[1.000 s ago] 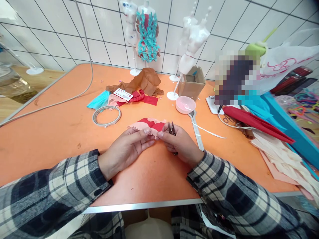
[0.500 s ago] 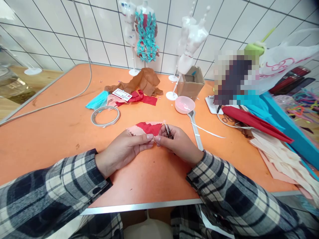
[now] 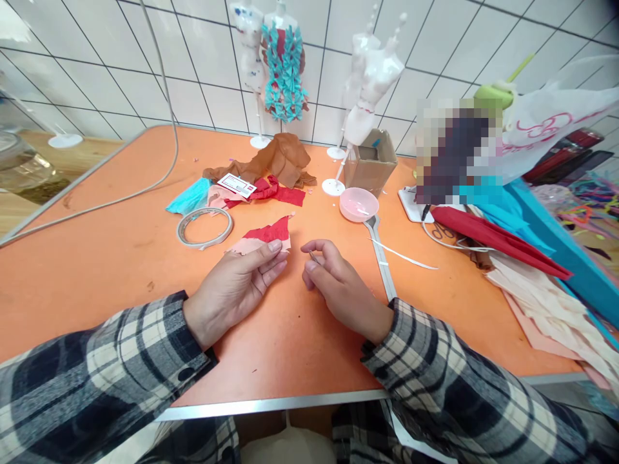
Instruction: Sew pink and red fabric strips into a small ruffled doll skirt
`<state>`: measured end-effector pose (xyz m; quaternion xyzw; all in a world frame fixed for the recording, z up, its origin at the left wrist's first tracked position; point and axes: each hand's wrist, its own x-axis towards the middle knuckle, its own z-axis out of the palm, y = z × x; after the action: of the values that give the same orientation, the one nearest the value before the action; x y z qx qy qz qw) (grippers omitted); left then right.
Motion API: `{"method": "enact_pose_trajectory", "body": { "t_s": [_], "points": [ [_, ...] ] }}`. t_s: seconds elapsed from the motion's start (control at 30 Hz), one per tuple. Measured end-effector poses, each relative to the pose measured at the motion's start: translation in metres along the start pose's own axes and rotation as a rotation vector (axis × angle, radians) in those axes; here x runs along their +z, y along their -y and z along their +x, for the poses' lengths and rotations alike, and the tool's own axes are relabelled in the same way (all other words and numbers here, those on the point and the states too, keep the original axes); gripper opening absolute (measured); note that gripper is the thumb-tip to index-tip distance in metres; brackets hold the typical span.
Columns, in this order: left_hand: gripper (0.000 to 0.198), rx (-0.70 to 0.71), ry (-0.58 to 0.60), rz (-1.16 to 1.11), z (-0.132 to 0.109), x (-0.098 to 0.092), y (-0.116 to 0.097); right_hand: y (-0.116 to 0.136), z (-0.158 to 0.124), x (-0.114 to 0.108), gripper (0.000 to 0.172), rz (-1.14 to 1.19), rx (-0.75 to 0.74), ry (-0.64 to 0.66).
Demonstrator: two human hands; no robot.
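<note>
Pinched between thumb and fingers of my left hand [image 3: 242,280] is a piece of red and pale-pink crepe paper [image 3: 268,232], raised over the orange table. My right hand [image 3: 341,287] is a short way to the right, apart from the paper. Its fingers are curled around small metal scissors [image 3: 314,257], of which only a little shows; the rest is hidden in the hand.
A tape roll [image 3: 204,227] and crepe paper scraps [image 3: 271,161] lie left on the orange table [image 3: 120,258]. Beyond my right hand are a pink bowl [image 3: 358,204], a grey strip [image 3: 382,258] and a cardboard box [image 3: 370,164]. White mannequins [image 3: 374,80] stand at the back.
My hands have moved apart. The right hand with the scissors has come off the crepe paper, and the left has shifted slightly left with the paper.
</note>
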<state>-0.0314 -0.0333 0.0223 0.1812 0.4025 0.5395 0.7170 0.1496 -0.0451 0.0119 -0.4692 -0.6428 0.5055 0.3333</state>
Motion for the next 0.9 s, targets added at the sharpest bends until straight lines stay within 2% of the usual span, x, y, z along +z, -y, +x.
{"method": "enact_pose_trajectory", "body": {
  "t_s": [0.1,0.17,0.27,0.4,0.53,0.7,0.9],
  "points": [
    [0.017,0.039,0.053,0.023,0.0004,-0.0029,0.0007,-0.0004,0.001,-0.0003,0.014,0.143,0.023,0.055],
    [0.015,0.061,0.054,0.019,0.0011,-0.0038,0.0008,-0.0006,0.0,-0.0007,0.019,0.137,0.016,0.079],
    [0.012,0.056,0.019,-0.007,0.0019,-0.0035,0.0008,0.0027,-0.0048,-0.0014,0.029,-0.051,-0.043,0.04],
    [0.019,0.021,0.007,-0.05,0.0009,-0.0004,-0.0004,0.0083,-0.0075,-0.0015,0.023,-0.225,-0.159,-0.041],
    [0.022,-0.025,0.005,-0.073,-0.0002,0.0015,-0.0011,0.0038,-0.0026,-0.001,0.017,-0.299,-0.216,0.08],
    [0.01,-0.038,0.112,-0.038,0.0001,-0.0017,0.0008,-0.0002,-0.003,-0.0002,0.023,-0.358,-0.172,0.095],
    [0.017,-0.017,0.253,0.033,-0.0023,0.0018,0.0028,0.0021,-0.0052,0.0024,0.026,-0.217,-0.125,0.18]
  ]
}}
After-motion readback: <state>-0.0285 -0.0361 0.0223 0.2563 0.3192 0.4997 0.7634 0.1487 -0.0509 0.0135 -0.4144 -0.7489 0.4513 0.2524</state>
